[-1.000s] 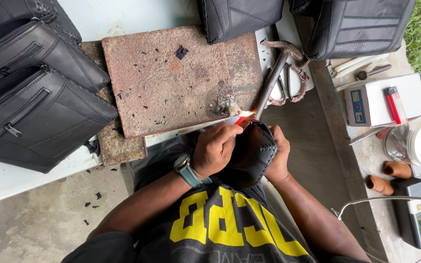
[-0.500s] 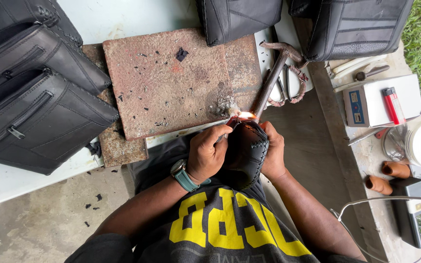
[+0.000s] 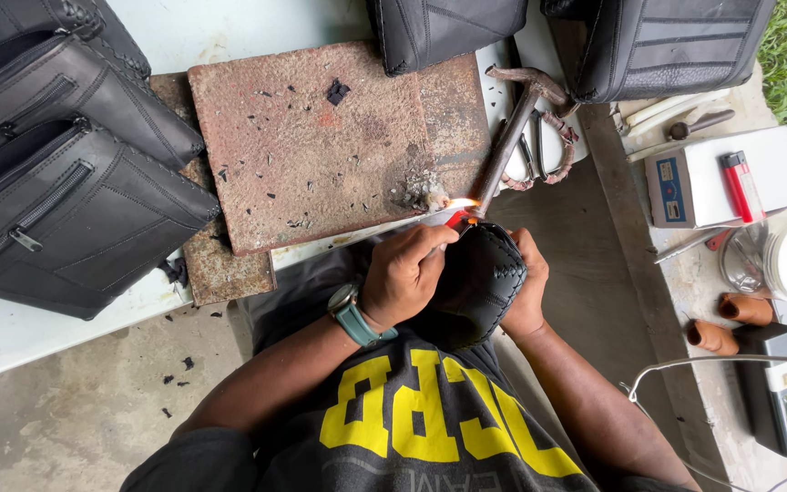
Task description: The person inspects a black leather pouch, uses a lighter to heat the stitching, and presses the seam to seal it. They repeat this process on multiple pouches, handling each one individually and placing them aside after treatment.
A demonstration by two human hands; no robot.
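Outdoors at a white bench, with a rusty metal slab [image 3: 321, 146] lying just ahead of our hands and grass off to the far right. We're at the singeing step, by our reading: our left hand [image 3: 409, 273] is curled tight around a red lighter [image 3: 456, 219], thumb up top, and a small flame [image 3: 466, 202] burns at its tip. Our right hand [image 3: 526, 287] cups the black leather piece [image 3: 480, 282] from the far side, fingers wrapped behind it, holding it up against our lap. The stitched edge of that leather sits right between both hands, its top corner touching the flame. Next, we judge, the move calls for a steady, brief pass along the seam, keeping fingers clear of the heat. Beyond the lighter lies a hammer [image 3: 514, 132], handle pointing toward us. Black bags [image 3: 66, 182] rest well off to the left.
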